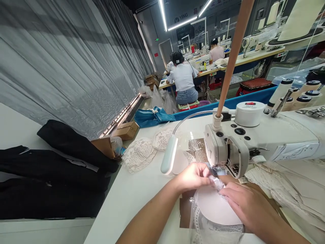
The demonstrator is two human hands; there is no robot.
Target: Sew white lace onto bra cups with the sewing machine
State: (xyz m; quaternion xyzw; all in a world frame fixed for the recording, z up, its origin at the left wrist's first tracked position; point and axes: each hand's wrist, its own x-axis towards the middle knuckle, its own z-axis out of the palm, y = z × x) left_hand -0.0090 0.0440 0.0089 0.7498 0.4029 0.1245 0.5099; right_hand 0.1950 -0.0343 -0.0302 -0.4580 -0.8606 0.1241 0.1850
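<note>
A white bra cup [218, 206] edged with sheer lace lies in front of the sewing machine [228, 145]. My left hand [195, 176] pinches the lace along the cup's upper edge, close beside the needle area. On the other side, my right hand [243, 200] has its thumb and fingers closed on the same bunched lace edge. The two hands are a short distance apart, with the gathered lace [217, 183] between them. The machine's head partly hides the needle and presser foot. A lit lamp [169, 154] on a bendable neck shines from the left.
Lace cups [141, 154] lie on the white table [132, 203] at left. More lace pieces [286, 183] are piled at right. Thread cones [304, 101] and a wooden pole [235, 57] stand by the machine. Beyond sits a person [183, 79] at another table. Dark garments [63, 169] lie at far left.
</note>
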